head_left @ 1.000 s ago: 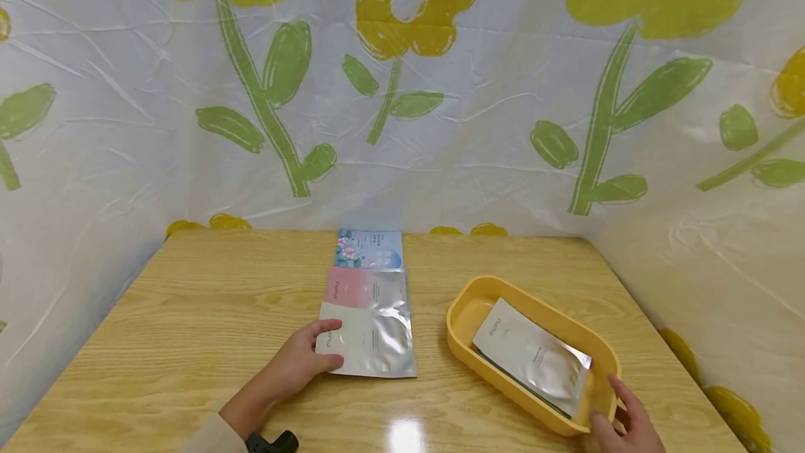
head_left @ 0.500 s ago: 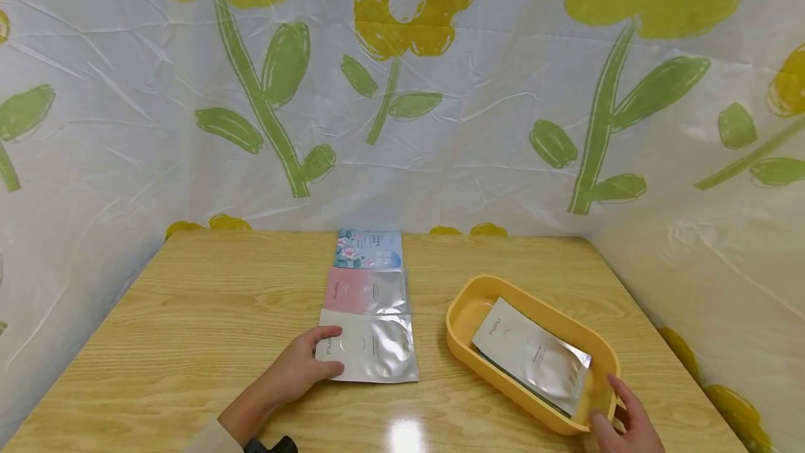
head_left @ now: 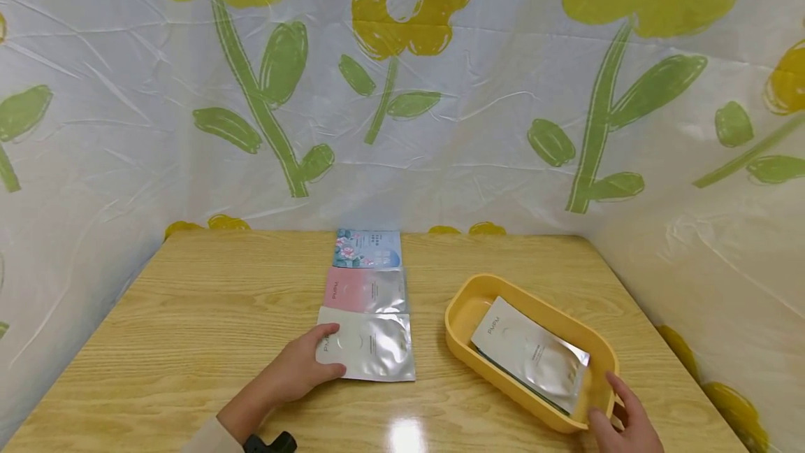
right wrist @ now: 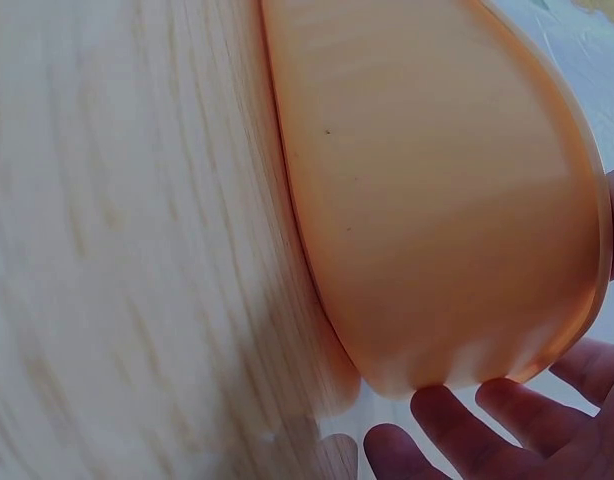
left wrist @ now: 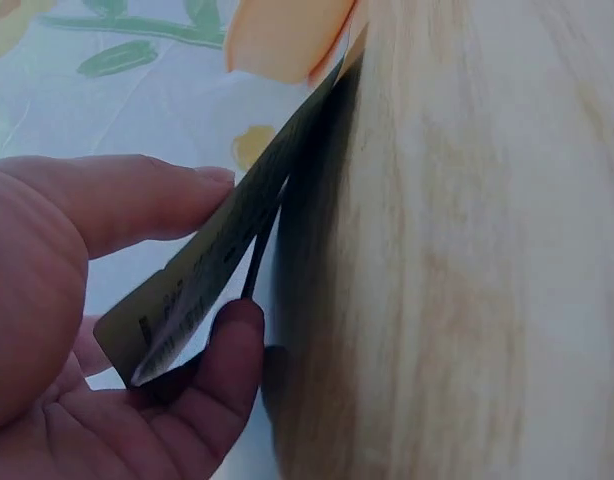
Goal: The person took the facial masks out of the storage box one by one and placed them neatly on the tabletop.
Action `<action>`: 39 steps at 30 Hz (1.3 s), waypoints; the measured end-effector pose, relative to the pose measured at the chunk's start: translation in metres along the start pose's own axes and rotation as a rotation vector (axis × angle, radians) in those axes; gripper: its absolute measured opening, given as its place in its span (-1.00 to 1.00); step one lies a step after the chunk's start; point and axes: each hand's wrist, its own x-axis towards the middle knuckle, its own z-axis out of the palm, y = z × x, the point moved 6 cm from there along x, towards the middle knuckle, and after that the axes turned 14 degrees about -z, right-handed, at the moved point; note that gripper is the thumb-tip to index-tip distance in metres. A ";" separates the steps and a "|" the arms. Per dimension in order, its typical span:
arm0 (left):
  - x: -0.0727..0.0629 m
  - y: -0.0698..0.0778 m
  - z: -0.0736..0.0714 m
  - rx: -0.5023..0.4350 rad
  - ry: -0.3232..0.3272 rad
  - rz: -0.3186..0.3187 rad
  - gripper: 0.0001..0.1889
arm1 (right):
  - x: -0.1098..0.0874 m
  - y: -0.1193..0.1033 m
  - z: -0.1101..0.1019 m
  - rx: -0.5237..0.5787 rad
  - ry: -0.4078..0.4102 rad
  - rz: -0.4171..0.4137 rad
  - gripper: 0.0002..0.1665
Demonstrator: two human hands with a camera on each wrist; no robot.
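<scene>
My left hand (head_left: 297, 369) pinches the left end of a white-and-silver face mask packet (head_left: 380, 348), thumb on one face and fingers on the other in the left wrist view. There the packet (left wrist: 222, 240) tilts off the wood at the held end. A pink-and-silver packet (head_left: 349, 290) lies just beyond it, then a blue floral packet (head_left: 367, 248), in a column. At right my right hand (head_left: 631, 421) holds the near end of a yellow plastic basket (head_left: 470, 305). In the right wrist view its fingertips (right wrist: 442, 405) touch the basket's outer wall (right wrist: 437, 200).
Inside the basket lies a stack of packets, a white-and-silver one (head_left: 531, 355) on top. A wooden table (head_left: 207, 313) carries everything. A flower-printed sheet (head_left: 478, 117) hangs around its back and sides. A dark band (head_left: 270, 443) sits at the left wrist.
My left hand has drawn the white-and-silver packet slightly toward the table's near side, uncovering more of the pink one. The right hand and the basket have stayed in place.
</scene>
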 end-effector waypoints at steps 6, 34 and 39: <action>-0.003 0.004 -0.005 0.075 0.028 0.016 -0.18 | 0.002 0.002 0.000 0.010 -0.028 -0.006 -0.10; -0.017 0.016 -0.003 0.352 0.120 0.035 -0.28 | 0.002 0.003 0.001 -0.013 0.004 -0.016 -0.11; -0.017 0.017 -0.003 0.383 0.142 0.043 -0.30 | 0.003 0.003 0.001 -0.014 0.003 -0.021 -0.11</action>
